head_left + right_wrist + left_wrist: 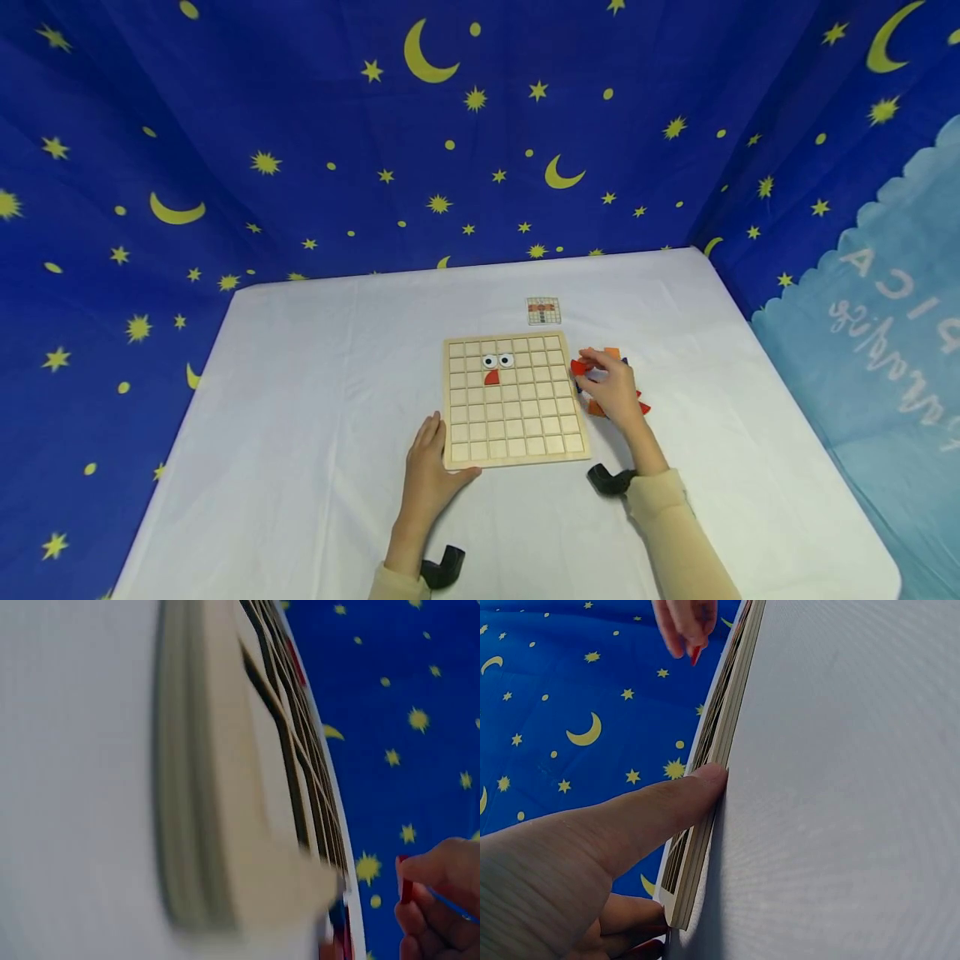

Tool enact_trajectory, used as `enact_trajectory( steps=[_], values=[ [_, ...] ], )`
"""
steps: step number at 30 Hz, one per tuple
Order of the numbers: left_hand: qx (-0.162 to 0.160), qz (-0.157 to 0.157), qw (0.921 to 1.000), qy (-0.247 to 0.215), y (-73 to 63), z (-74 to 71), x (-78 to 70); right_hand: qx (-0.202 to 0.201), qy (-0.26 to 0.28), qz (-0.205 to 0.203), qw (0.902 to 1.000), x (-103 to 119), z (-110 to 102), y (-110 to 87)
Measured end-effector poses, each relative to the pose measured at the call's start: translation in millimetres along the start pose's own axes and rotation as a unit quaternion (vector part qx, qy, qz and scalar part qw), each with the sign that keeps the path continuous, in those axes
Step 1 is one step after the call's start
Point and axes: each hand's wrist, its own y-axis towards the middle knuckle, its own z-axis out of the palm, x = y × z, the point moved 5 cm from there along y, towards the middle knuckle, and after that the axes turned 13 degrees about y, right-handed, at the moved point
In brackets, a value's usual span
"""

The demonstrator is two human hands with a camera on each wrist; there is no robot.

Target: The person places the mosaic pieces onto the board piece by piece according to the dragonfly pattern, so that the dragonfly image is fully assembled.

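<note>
A square wooden grid board lies on the white table. Two eye pieces and a red quarter-round piece sit in its upper cells. My left hand rests at the board's near left corner, its thumb straight against the front edge and its fingers along the left side. Just off the board's right edge, my right hand pinches another red piece between thumb and fingertips. This piece shows edge-on in the right wrist view. Orange, red and blue pieces lie under that hand, partly hidden.
Behind the board lies a small pattern card with a grid and a coloured figure. Black wrist straps stick out beside both wrists. Blue cloth with moons and stars hangs behind the table.
</note>
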Motion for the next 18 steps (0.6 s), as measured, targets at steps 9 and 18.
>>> enact_trajectory(
  steps=[9, 18],
  values=[
    [0.001, -0.002, 1.0, -0.002, 0.1, -0.2, -0.9, 0.086, 0.035, 0.01, 0.9957, 11.2, 45.7, -0.2],
    [0.008, -0.006, 0.9999, 0.005, -0.2, -1.1, -0.3, 0.132, 0.047, -0.032, 0.9896, 23.1, 81.4, -0.2]
  ],
)
